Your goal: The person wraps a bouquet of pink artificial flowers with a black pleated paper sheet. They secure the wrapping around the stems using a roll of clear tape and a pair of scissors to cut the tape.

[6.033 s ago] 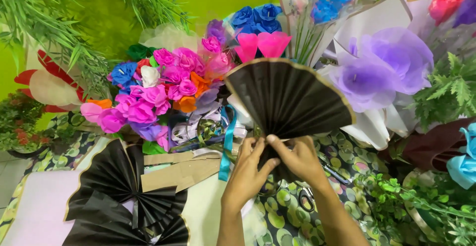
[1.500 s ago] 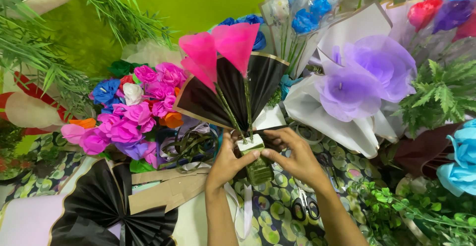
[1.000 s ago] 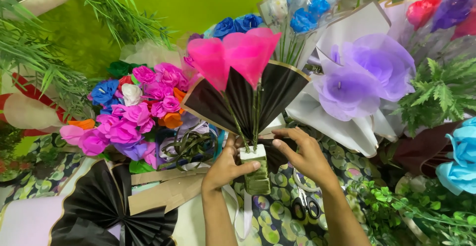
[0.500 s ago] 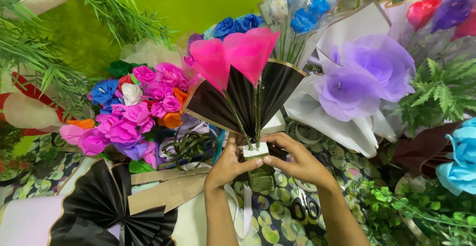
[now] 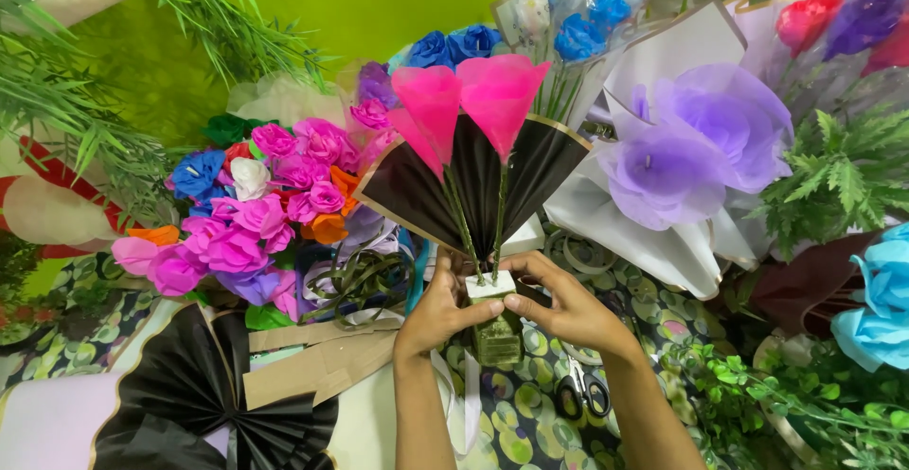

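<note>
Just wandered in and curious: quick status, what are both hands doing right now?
Left hand and right hand pinch the white block holding two pink flowers against a black pleated fan. Scissors lie beside the right wrist. Nothing blocking.

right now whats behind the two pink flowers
A black pleated fan stands spread right behind the pink flowers. Their stems run down into a white block; the fan's base is hidden by both hands.

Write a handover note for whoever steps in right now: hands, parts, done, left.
Left hand and right hand both pinch the white block on the green foam base.
Two pink cone flowers stand stemmed in the block, with the black pleated fan upright behind them.
Done: fan and flowers set together.
Left: loose ribbon and scissors on the table look unused.
</note>
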